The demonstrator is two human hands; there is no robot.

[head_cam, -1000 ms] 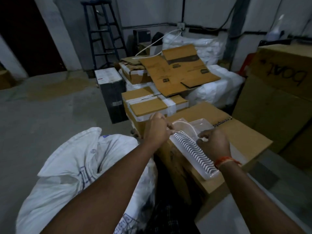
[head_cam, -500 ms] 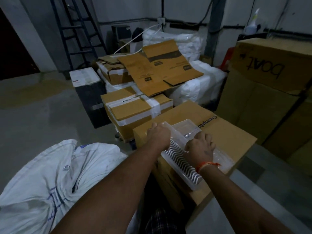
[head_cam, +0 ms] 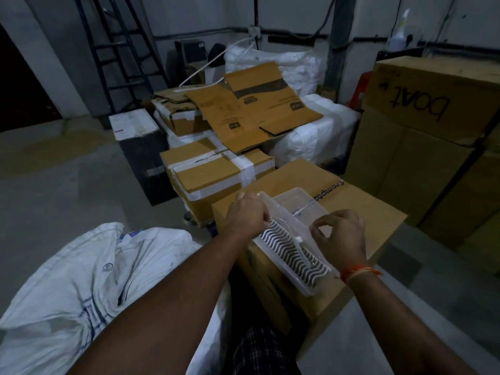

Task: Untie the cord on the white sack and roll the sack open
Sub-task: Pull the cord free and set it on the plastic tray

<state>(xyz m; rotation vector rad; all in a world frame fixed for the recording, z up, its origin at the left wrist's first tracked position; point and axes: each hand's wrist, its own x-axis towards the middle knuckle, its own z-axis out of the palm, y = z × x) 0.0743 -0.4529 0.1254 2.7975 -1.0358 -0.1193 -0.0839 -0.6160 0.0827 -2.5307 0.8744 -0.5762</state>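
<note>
Atop the cardboard box (head_cam: 359, 212), left hand (head_cam: 247, 213) still grips the tray (head_cam: 295, 253); right hand (head_cam: 339, 234) has lifted, pinching cord (head_cam: 305, 208).

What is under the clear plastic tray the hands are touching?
The clear plastic tray lies on a brown cardboard box. The left hand grips its far edge; the right hand is at its right side. The box's inside cannot be seen.

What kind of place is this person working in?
Probably a storeroom or small warehouse. Taped cardboard boxes are stacked on a bare concrete floor, bulky white sacks lie among them, and a dark stepladder leans against the back wall.
</note>
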